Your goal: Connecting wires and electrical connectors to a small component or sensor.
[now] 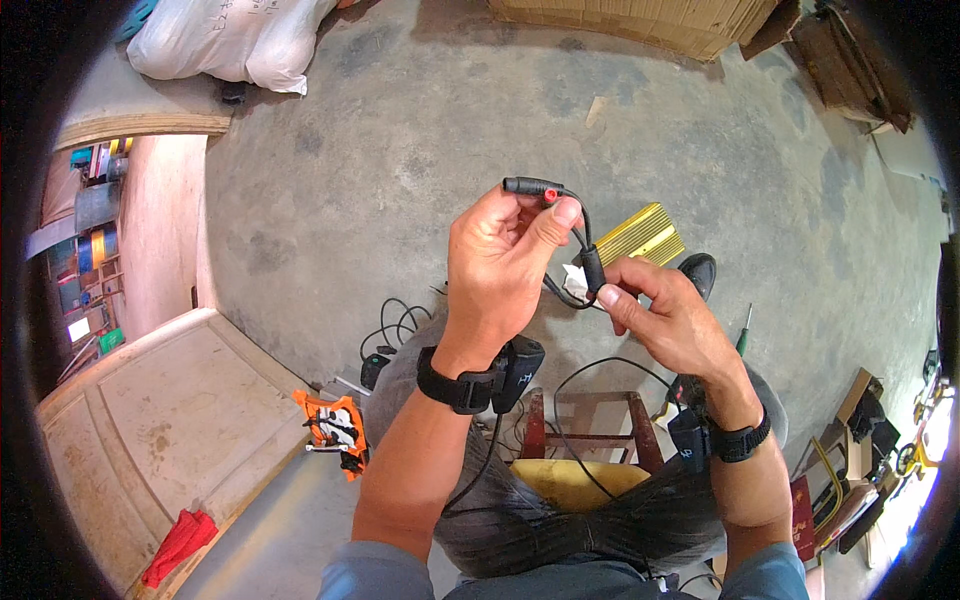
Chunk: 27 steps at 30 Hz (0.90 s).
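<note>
In front of me my left hand (510, 250) pinches a black cable connector (528, 186) between thumb and fingers. A second plug with a red tip (550, 196) sits beside it in the same grip. From there the black cable (586, 225) curves down to a thick black sleeve (593, 270). My right hand (665, 315) grips the lower end of that sleeve with thumb and fingers. Beyond the right hand a ribbed, gold-coloured metal box (642, 238) lies on the floor, with a small white piece (575, 280) near it.
A screwdriver (744, 330) lies right of my knee. Below my hands stands a dark red stool frame (600, 415). An orange-and-white object (335, 430) and a red cloth (180, 546) are at left. Cardboard (640, 25) and a white sack (225, 45) lie at the far side.
</note>
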{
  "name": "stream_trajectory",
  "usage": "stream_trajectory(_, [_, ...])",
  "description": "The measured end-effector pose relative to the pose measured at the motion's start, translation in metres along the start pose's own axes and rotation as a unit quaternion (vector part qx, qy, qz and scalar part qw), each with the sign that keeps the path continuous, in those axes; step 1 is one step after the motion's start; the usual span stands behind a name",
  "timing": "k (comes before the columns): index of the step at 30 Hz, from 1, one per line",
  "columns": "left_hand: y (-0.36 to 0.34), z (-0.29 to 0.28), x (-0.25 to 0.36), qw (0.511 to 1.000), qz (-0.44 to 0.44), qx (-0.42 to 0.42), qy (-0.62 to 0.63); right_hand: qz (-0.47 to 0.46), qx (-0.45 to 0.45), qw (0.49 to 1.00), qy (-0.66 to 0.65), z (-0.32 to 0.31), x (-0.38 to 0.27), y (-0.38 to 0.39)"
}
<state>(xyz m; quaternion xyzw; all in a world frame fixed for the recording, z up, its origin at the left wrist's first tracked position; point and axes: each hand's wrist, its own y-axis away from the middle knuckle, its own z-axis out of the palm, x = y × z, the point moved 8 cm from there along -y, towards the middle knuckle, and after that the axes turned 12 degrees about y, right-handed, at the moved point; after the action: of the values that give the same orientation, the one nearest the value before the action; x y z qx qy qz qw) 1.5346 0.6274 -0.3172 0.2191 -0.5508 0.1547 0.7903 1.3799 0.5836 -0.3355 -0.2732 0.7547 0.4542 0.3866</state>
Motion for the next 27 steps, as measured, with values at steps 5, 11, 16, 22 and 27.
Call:
stream_trajectory(5, [-0.0005, 0.0017, -0.0029, 1.0, -0.002, -0.01, 0.025, -0.011, 0.015, 1.0, 0.008, -0.0018, 0.001, -0.0011])
stream_trajectory(11, [-0.0005, 0.0033, 0.0, 1.0, 0.007, -0.019, 0.022, -0.012, 0.017, 1.0, -0.001, -0.0037, -0.001, -0.0007])
stream_trajectory(16, [-0.0013, 0.0034, 0.0003, 1.0, 0.011, -0.022, 0.009, -0.013, 0.017, 1.0, 0.008, -0.0039, -0.0012, -0.0018])
stream_trajectory(22, [-0.001, 0.0047, 0.0002, 0.999, 0.023, -0.023, 0.042, -0.005, 0.016, 1.0, 0.012, -0.0041, -0.0013, -0.0013])
stream_trajectory(27, [-0.0015, 0.0034, -0.0015, 1.0, 0.006, -0.017, 0.02, -0.002, 0.015, 1.0, 0.008, -0.0033, 0.0011, -0.0013])
